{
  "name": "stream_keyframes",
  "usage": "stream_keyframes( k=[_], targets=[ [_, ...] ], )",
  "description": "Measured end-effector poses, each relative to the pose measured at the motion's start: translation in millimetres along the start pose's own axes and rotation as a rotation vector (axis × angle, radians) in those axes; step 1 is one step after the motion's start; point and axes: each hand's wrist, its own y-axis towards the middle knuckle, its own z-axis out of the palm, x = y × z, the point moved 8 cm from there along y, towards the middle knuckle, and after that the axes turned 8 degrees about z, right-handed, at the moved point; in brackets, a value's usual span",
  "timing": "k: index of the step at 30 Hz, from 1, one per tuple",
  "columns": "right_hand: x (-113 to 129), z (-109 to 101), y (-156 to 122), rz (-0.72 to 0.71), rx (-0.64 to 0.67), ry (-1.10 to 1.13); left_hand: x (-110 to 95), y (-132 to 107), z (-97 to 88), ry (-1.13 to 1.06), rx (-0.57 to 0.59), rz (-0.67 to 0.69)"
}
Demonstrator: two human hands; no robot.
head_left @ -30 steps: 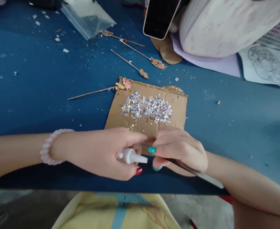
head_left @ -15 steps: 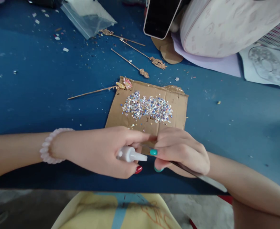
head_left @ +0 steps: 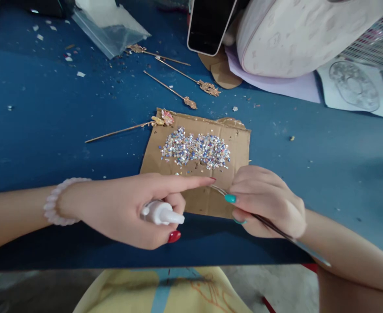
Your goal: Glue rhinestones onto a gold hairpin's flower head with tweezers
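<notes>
My left hand (head_left: 129,208) grips a small white nozzle bottle (head_left: 160,213), with its forefinger stretched out toward the tip of the tweezers (head_left: 269,224). My right hand (head_left: 266,200) is closed on those metal tweezers, whose tip lies near the front edge of a piece of brown cardboard (head_left: 240,139). A heap of small shiny rhinestones (head_left: 194,150) lies on the cardboard. A gold hairpin with a pink flower head (head_left: 126,128) rests at the cardboard's far left corner.
Three more gold hairpins (head_left: 174,76) lie farther back on the blue table (head_left: 31,130). A plastic bag (head_left: 109,26), a phone (head_left: 209,24), a pale pink bag (head_left: 295,34) and white paper sheets (head_left: 357,87) stand along the back. Small scraps dot the table.
My two hands have drawn apart a little; the left forefinger now stretches out straight toward the tweezer tip. The view has shifted slightly.
</notes>
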Motion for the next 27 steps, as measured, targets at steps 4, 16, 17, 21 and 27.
stream_keyframes(
  k=[4,16,17,21,27],
  targets=[
    [5.8,-6.0,-0.5,-0.074,-0.088,0.028,-1.4,-0.7,0.1,-0.02,0.006,0.007],
    [7.1,-1.7,-0.7,-0.084,-0.11,0.05,1.8,-1.7,2.6,-0.016,-0.012,-0.08],
    [7.0,-1.5,-0.8,-0.082,-0.111,0.055,2.0,-1.7,2.8,-0.013,-0.012,-0.086],
    [6.7,0.9,-1.4,-0.067,-0.101,0.07,2.4,-1.7,3.0,0.001,-0.01,-0.112],
    [8.3,-1.0,-0.5,-0.062,-0.096,0.061,1.3,-1.4,2.3,-0.011,0.016,-0.127]
  ],
)
